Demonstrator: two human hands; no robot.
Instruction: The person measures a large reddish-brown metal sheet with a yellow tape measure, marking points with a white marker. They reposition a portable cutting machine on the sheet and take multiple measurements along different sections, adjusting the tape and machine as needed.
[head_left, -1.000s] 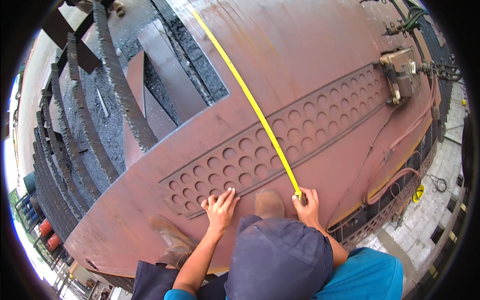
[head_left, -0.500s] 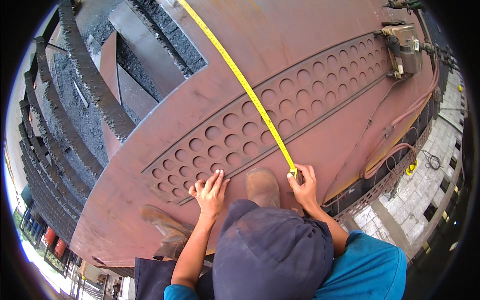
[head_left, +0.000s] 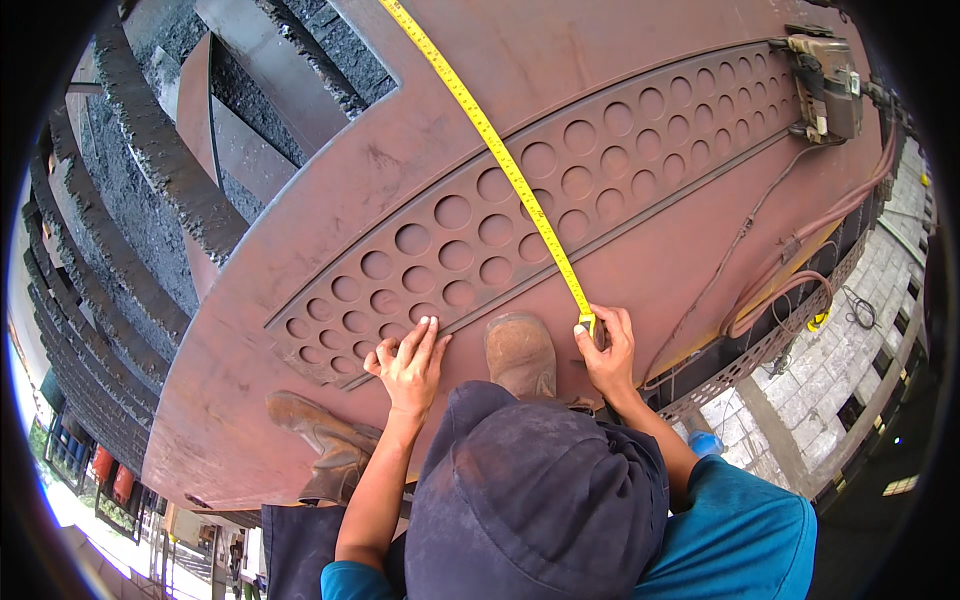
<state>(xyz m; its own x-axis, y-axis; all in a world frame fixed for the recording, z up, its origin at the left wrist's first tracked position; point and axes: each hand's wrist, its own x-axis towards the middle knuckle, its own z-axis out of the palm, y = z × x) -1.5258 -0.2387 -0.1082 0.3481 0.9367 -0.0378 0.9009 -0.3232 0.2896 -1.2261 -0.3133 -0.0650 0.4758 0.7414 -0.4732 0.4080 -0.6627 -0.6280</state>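
Diagonally, flat yellow tape (head_left: 500, 153) crosses a round-holed metal strip (head_left: 593, 202).

the yellow tape measure (head_left: 470, 105) bears an unreadable printed scale (head_left: 540, 215).

matt metal plate (head_left: 690, 245), smooth tape (head_left: 479, 122), rough metal slats (head_left: 160, 155), cloth cap (head_left: 540, 490)

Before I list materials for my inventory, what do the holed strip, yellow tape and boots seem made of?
Holed strip: probably steel, dull, rust-brown. Tape: coated metal or plastic, unclear; smooth, evenly yellow. Boots: likely leather, scuffed brown.
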